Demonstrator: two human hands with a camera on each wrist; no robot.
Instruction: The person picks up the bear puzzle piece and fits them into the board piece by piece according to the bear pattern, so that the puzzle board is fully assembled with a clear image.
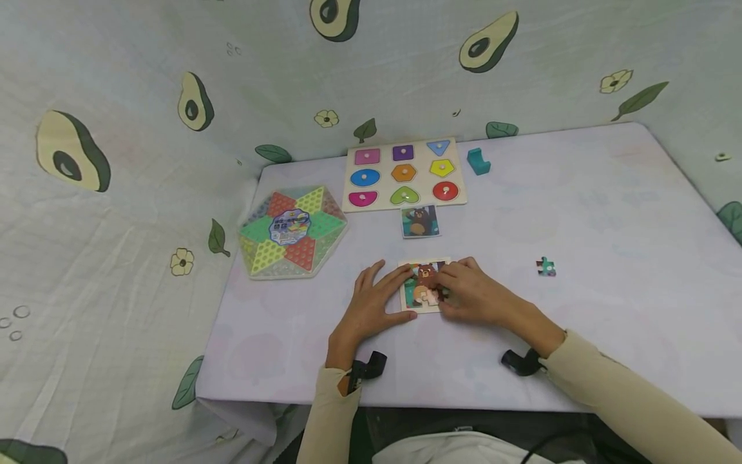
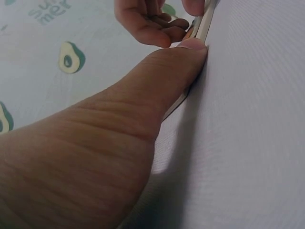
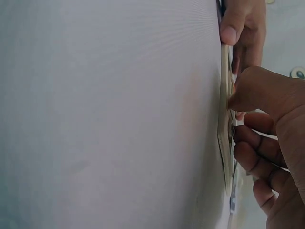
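A small wooden jigsaw puzzle (image 1: 426,299) with a brown bear picture lies on the table in front of the person. The left hand (image 1: 371,309) rests at its left side, fingers stretched toward its upper part and thumb against its near edge. Over the puzzle's right side the right hand (image 1: 472,293) bends its fingers and thumb, pinching a puzzle piece that they mostly hide. In the right wrist view the right thumb (image 3: 252,93) meets the board's edge, with the left thumb (image 3: 230,33) farther along it. A loose puzzle piece (image 1: 545,266) lies off to the right.
Behind the puzzle lies a bear picture card (image 1: 420,222), then a wooden shape board (image 1: 385,190) with colored knobbed pieces. A hexagonal Chinese checkers box (image 1: 290,261) stands at the left, a teal block (image 1: 478,162) at the back. Avocado-printed cloth (image 1: 406,77) hangs behind the table.
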